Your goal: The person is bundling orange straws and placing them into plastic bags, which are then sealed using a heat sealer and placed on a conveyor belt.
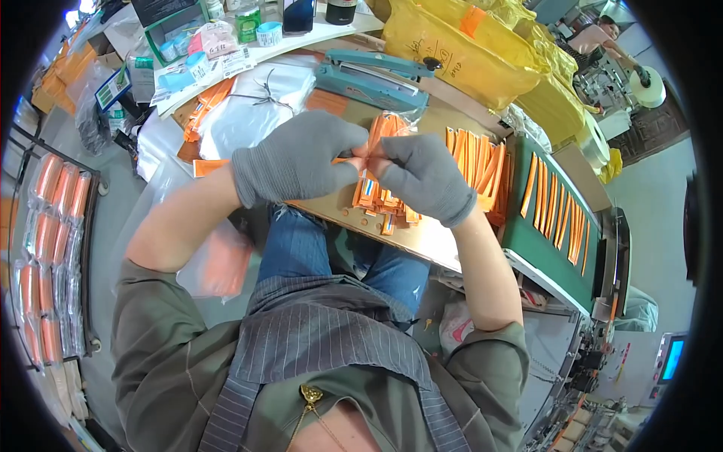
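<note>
My left hand [305, 155], in a grey glove with bare fingertips, meets my right hand [423, 169], gloved alike, above the brown worktable [440, 237]. The fingertips of both pinch together around a bundle of orange packets [387, 127], and what exactly lies between them is partly hidden. Below the hands, more narrow orange packets [384, 198] lie in a loose pile. Right of my right hand stands a row of orange packets [471, 158]. Clear plastic bags [254, 113] lie beyond my left hand.
A teal bench sealer [373, 82] stands at the back. On the right, a green conveyor belt [525, 231] carries spaced orange packets. A yellow bag [457, 51] lies behind. A rack of bagged orange bundles [48, 237] is at the left. A co-worker [601, 39] is at a machine, upper right.
</note>
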A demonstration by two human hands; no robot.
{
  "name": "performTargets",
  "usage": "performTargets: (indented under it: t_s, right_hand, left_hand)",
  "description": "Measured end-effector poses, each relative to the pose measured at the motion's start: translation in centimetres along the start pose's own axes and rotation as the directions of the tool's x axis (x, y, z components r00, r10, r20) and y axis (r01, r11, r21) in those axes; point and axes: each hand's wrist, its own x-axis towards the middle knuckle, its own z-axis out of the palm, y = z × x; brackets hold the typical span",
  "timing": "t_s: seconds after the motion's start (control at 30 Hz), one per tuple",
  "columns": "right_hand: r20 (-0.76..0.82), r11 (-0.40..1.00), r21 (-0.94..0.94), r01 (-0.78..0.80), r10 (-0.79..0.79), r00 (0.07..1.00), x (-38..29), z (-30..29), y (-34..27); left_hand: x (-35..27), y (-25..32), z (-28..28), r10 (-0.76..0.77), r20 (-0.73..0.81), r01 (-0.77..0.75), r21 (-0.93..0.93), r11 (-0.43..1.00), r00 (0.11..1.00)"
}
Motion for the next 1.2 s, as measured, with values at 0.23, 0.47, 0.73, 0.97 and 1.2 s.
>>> performTargets:
  t_s: [0.23, 0.47, 0.73, 0.97, 1.2]
  right_hand:
    - [-0.085, 0.66, 0.735, -0.152, 0.312, 0.946, -2.2, 2.9, 1.8]
    - [0.023, 0.023, 0.999, -0.047, 0.628, 0.778, -7.7, 10.8, 5.6]
    - [-0.675, 0.961, 0.015, -0.277, 0.214, 0.706, -11.7, 3.0, 1.5]
    - [-0.116, 0.775, -0.63, 0.042, -0.147, 0.982, -12.0, 7.5, 12.2]
    - [-0.257, 0.72, -0.692, -0.051, -0.18, 0.949, -6.7, 8.0, 19.3]
  left_hand:
    - [-0.4, 0.1, 3.6, -0.098, -0.26, 0.0, -0.353, 0.935, 0.961]
    - [-1.2, -7.0, 5.8, -0.676, 0.084, 0.105, -0.994, -0.01, 0.732]
    - [-0.8, -9.7, 12.0, -0.659, 0.226, 0.359, -0.931, 0.071, 0.717]
    - [-1.2, -9.5, 15.4, -0.637, 0.273, 0.238, -0.961, -0.143, 0.721]
    - [-8.0, -5.2, 18.8, -0.657, 0.333, 0.334, -0.934, -0.13, 0.676]
